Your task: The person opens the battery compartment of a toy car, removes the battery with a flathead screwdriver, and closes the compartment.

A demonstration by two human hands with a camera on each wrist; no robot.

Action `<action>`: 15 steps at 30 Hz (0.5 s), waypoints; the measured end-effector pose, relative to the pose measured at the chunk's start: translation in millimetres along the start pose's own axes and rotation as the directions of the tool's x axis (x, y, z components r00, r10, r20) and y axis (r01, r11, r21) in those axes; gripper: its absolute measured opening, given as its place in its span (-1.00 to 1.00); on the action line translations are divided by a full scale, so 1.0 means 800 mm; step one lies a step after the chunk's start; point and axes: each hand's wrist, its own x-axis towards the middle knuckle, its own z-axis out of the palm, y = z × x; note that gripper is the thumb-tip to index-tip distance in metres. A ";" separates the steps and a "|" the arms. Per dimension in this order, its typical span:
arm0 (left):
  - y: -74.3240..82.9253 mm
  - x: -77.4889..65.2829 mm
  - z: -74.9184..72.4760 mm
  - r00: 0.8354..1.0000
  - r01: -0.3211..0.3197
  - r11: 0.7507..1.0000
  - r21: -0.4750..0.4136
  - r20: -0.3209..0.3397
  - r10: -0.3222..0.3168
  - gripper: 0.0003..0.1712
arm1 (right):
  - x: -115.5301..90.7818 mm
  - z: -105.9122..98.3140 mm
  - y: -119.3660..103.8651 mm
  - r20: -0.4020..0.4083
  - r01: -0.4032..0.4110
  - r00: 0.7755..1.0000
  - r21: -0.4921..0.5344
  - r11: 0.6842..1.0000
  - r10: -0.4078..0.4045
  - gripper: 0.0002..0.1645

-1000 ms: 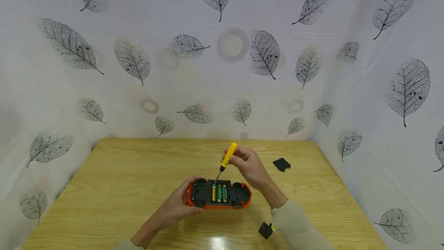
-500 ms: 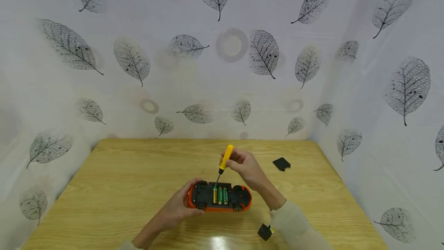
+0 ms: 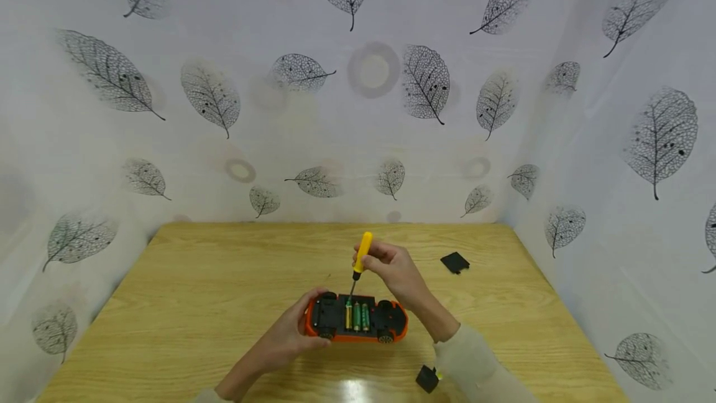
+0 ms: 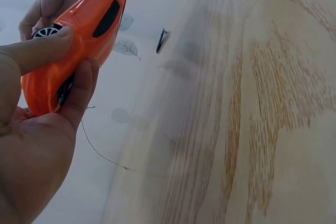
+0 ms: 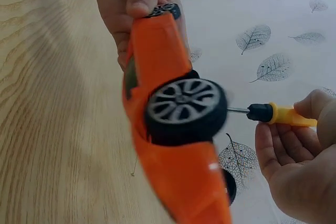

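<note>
An orange toy car (image 3: 358,336) is held upside down above the table, its black underside facing up in the head view. My left hand (image 3: 285,338) grips the car's left end, thumb along the near side and fingers on the far side. Three batteries (image 3: 357,316) lie side by side in the open compartment. My right hand (image 3: 398,272) pinches a yellow-handled screwdriver (image 3: 362,255), its shaft slanting down to the top end of the leftmost battery. In the right wrist view the car's wheel (image 5: 184,108) hides the screwdriver's tip.
A flat black cover (image 3: 455,262) lies on the wooden table (image 3: 224,266) at the back right. Near the right sleeve sits a small black box (image 3: 427,379) with a bit of yellow-green beside it. A leaf-patterned white curtain (image 3: 313,129) stands behind and at the sides.
The car has shifted slightly right and toward me with my left hand. The screwdriver stands more upright, its handle moved a little left. Its tip stays at the leftmost battery.
</note>
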 end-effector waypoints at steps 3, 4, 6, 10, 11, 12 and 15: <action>-0.002 0.000 0.001 1.000 -0.008 1.000 -0.005 0.008 0.008 0.02 | 0.000 -0.002 -0.003 -0.003 -0.005 1.000 -0.005 1.000 0.005 -0.54; -0.002 0.000 0.002 1.000 -0.012 1.000 -0.005 0.011 0.012 0.01 | 0.000 -0.002 -0.003 -0.006 -0.011 1.000 -0.010 1.000 0.011 -0.54; -0.003 0.000 0.003 1.000 -0.015 1.000 0.000 0.010 0.015 0.01 | 0.001 -0.004 -0.004 -0.008 -0.025 1.000 -0.015 1.000 0.025 -0.54; -0.005 -0.001 0.003 0.999 -0.031 0.999 0.020 0.007 0.031 0.01 | 0.003 -0.006 -0.004 -0.008 -0.058 0.998 -0.030 0.998 0.058 -0.55; -0.005 -0.001 0.003 0.999 -0.035 0.999 0.018 0.009 0.035 0.01 | 0.004 -0.006 -0.005 -0.008 -0.069 0.998 -0.031 0.997 0.069 -0.55; -0.005 -0.001 0.003 0.999 -0.040 0.999 0.012 0.012 0.040 0.01 | 0.005 -0.006 -0.006 -0.011 -0.081 0.997 -0.027 0.996 0.081 -0.54; -0.006 -0.001 0.003 0.998 -0.054 0.999 -0.005 0.023 0.054 0.01 | 0.008 -0.006 -0.007 -0.026 -0.117 0.993 -0.012 0.993 0.117 -0.54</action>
